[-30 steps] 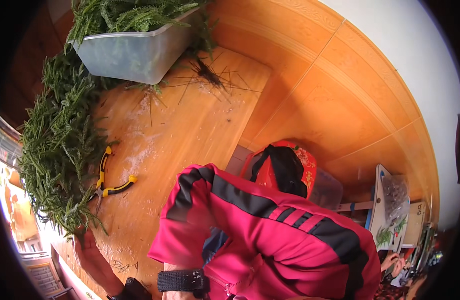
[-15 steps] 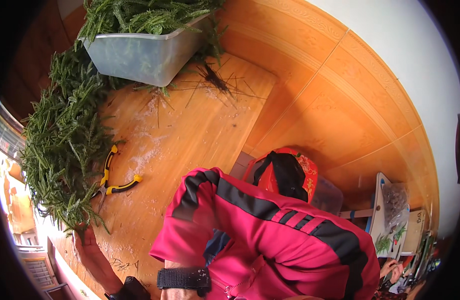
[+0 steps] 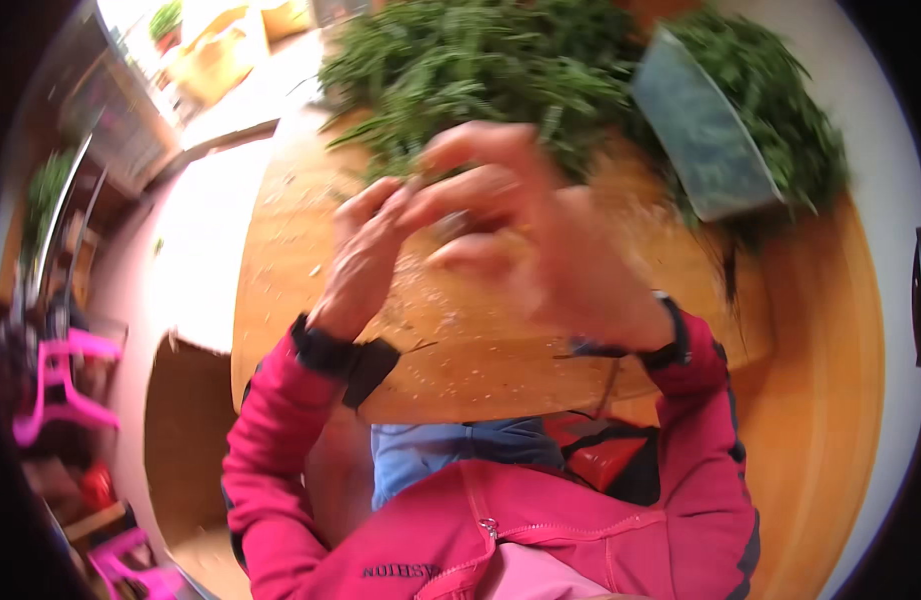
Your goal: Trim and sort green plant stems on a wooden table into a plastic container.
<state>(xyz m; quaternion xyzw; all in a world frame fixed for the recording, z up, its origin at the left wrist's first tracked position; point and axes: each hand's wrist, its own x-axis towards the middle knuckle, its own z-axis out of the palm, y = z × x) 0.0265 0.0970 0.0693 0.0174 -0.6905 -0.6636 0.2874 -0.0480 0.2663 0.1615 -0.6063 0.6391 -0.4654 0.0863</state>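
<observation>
Over the wooden table, my left hand [image 3: 359, 262] is closed in a pinch, its fingertips meeting those of my right hand [image 3: 581, 250]. The right hand is raised closer to the camera and smeared by motion, with curled fingers. A small greyish thing [image 3: 453, 222] shows between its fingers, too blurred to name. What the joined fingertips hold, if anything, cannot be made out. Just beyond both hands lies a thick heap of green artificial pine sprigs [image 3: 461, 75]. The pliers seen earlier are out of sight.
A clear plastic bin [image 3: 706, 140] with more pine sprigs stands at the far right. Thin dark wires [image 3: 729, 270] lie near it. White crumbs dot the wooden table [image 3: 461, 375]. An open cardboard box [image 3: 189, 440] and pink plastic stools [image 3: 66, 385] are on the left.
The view has swung round to face the table squarely. My left hand has left the end of the sprig heap. Both hands are now raised together before me.
</observation>
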